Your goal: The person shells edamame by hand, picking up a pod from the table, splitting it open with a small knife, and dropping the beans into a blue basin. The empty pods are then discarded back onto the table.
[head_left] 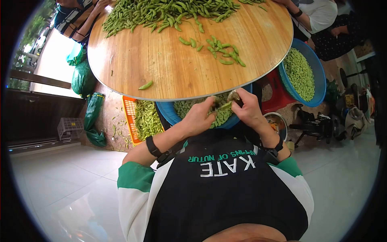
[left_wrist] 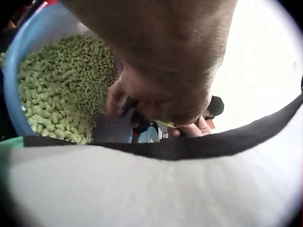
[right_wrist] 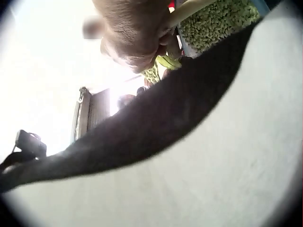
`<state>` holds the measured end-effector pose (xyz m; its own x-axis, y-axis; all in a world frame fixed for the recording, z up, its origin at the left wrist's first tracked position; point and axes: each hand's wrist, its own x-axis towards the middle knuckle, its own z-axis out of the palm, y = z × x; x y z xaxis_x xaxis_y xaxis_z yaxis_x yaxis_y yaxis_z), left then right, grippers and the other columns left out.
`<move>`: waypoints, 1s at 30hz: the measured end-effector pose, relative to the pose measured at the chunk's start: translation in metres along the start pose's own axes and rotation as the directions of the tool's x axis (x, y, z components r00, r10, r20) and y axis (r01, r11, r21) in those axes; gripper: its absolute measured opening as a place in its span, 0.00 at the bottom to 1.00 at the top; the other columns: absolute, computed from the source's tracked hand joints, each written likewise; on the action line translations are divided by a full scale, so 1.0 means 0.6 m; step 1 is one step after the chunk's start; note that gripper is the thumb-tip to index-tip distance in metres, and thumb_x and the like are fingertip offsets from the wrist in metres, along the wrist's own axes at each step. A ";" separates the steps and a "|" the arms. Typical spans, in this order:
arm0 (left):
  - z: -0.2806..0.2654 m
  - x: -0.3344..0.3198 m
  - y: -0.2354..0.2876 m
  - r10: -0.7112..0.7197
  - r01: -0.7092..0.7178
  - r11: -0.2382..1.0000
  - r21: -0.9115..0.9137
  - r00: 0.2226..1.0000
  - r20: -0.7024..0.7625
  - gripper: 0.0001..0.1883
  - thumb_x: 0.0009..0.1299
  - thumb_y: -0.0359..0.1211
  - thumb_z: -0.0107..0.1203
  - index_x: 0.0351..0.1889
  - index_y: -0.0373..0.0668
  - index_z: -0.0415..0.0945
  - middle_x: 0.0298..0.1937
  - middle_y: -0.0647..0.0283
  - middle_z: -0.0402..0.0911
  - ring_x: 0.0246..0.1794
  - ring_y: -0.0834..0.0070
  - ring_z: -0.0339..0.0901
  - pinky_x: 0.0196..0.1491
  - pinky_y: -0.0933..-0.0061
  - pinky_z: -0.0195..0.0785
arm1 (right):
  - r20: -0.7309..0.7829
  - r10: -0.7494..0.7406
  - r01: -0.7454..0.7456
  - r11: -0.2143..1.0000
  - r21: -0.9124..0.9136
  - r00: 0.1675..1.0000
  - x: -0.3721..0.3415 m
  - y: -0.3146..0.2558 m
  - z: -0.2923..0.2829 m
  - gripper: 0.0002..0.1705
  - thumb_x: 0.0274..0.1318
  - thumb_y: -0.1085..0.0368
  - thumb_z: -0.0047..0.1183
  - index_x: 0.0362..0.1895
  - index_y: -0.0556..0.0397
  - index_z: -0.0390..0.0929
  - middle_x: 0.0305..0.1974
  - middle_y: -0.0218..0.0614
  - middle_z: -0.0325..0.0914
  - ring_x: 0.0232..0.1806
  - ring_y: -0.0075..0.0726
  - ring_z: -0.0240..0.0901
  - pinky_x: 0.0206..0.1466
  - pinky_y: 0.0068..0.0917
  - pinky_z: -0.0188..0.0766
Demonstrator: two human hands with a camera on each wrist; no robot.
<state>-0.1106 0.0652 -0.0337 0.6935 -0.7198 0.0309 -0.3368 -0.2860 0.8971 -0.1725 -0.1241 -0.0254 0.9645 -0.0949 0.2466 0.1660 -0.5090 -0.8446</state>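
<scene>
Over a blue basin [head_left: 169, 114] of shelled green beans [head_left: 221, 117], at the table's near edge, my two hands work close together. My right hand [head_left: 248, 109] pinches a green bean pod [head_left: 225, 106] between thumb and fingers; the pod [right_wrist: 168, 62] also shows below that hand in the right wrist view. My left hand [head_left: 198, 116] is just left of the pod, its fingers bent toward it. Its fingertips are dark and blurred in the left wrist view, and I cannot tell whether they grip the pod.
A round wooden table [head_left: 161, 60] bears a heap of pods [head_left: 169, 14] and several loose ones [head_left: 225, 52]. Another blue basin [head_left: 321, 80] of beans stands right, an orange basket [head_left: 130, 117] of pods left. Green sacks [head_left: 84, 78] lie far left. Other people [head_left: 318, 16] sit across.
</scene>
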 end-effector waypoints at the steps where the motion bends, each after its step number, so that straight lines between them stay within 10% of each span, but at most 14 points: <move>1: -0.002 -0.005 0.011 -0.018 0.011 0.993 -0.118 0.998 -0.052 0.06 0.62 0.25 0.53 0.37 0.35 0.72 0.31 0.52 0.77 0.28 0.60 0.75 0.32 0.67 0.69 | 0.013 0.034 -0.034 0.997 0.065 0.999 -0.004 0.004 0.002 0.06 0.48 0.77 0.51 0.33 0.59 0.72 0.24 0.35 0.70 0.25 0.24 0.67 0.29 0.23 0.65; 5: -0.019 -0.008 0.029 -0.078 0.063 0.966 -0.252 0.996 -0.050 0.07 0.62 0.25 0.56 0.38 0.35 0.72 0.35 0.51 0.77 0.31 0.56 0.76 0.33 0.67 0.69 | 0.052 0.095 -0.104 0.968 0.228 0.994 0.000 -0.012 0.025 0.05 0.51 0.76 0.50 0.34 0.59 0.73 0.25 0.30 0.73 0.26 0.18 0.66 0.28 0.20 0.64; 9: -0.099 -0.021 0.046 0.155 -0.143 0.982 0.124 0.984 -0.090 0.06 0.62 0.22 0.53 0.37 0.37 0.73 0.32 0.53 0.74 0.32 0.59 0.76 0.33 0.66 0.69 | 0.135 0.121 -0.160 0.931 0.328 0.983 0.007 -0.017 0.035 0.07 0.50 0.75 0.54 0.36 0.60 0.74 0.24 0.34 0.73 0.25 0.21 0.67 0.29 0.22 0.65; 15: -0.251 0.048 -0.003 0.292 0.048 0.424 0.904 0.938 -0.187 0.07 0.61 0.24 0.51 0.37 0.40 0.75 0.38 0.55 0.76 0.45 0.56 0.71 0.46 0.59 0.65 | 0.288 -0.107 0.038 0.971 0.237 0.952 0.015 -0.013 0.036 0.07 0.49 0.70 0.59 0.35 0.56 0.78 0.28 0.38 0.73 0.31 0.39 0.72 0.34 0.29 0.67; 17: -0.255 0.110 -0.040 0.399 -0.108 0.613 0.783 0.897 -0.189 0.08 0.61 0.24 0.51 0.38 0.41 0.75 0.39 0.56 0.76 0.46 0.57 0.70 0.48 0.60 0.65 | 0.283 -0.080 -0.003 0.959 0.282 0.956 0.016 -0.006 0.040 0.08 0.50 0.70 0.58 0.36 0.57 0.77 0.28 0.37 0.74 0.30 0.37 0.72 0.34 0.28 0.67; 26: -0.228 0.268 -0.097 0.522 -0.259 0.516 0.816 0.851 -0.060 0.07 0.59 0.23 0.52 0.35 0.38 0.74 0.37 0.53 0.77 0.40 0.53 0.72 0.44 0.62 0.68 | 0.394 0.243 -0.445 0.680 0.583 0.886 0.023 -0.021 0.008 0.18 0.63 0.65 0.46 0.55 0.58 0.68 0.30 0.29 0.72 0.23 0.18 0.66 0.26 0.15 0.63; 28: -0.212 0.228 -0.054 0.126 -0.043 0.949 0.313 0.960 -0.251 0.04 0.63 0.26 0.55 0.35 0.37 0.75 0.29 0.57 0.78 0.26 0.63 0.74 0.31 0.70 0.68 | 0.398 0.275 -0.482 0.566 0.669 0.875 0.032 -0.021 0.005 0.21 0.65 0.64 0.43 0.60 0.57 0.65 0.30 0.30 0.71 0.22 0.17 0.64 0.23 0.14 0.61; 30: -0.184 0.184 -0.013 -0.033 0.024 0.999 -0.049 0.981 -0.190 0.05 0.65 0.28 0.56 0.36 0.37 0.76 0.26 0.61 0.78 0.22 0.71 0.71 0.26 0.76 0.63 | 0.338 0.253 -0.421 0.485 0.767 0.907 0.049 -0.025 0.007 0.26 0.67 0.65 0.36 0.67 0.58 0.55 0.33 0.34 0.69 0.20 0.17 0.59 0.19 0.14 0.58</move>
<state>0.0389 0.0576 0.0114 0.8126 -0.5767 0.0847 -0.2885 -0.2717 0.9181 -0.1459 -0.1157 -0.0074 0.9858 0.0741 -0.1509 -0.1680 0.4490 -0.8776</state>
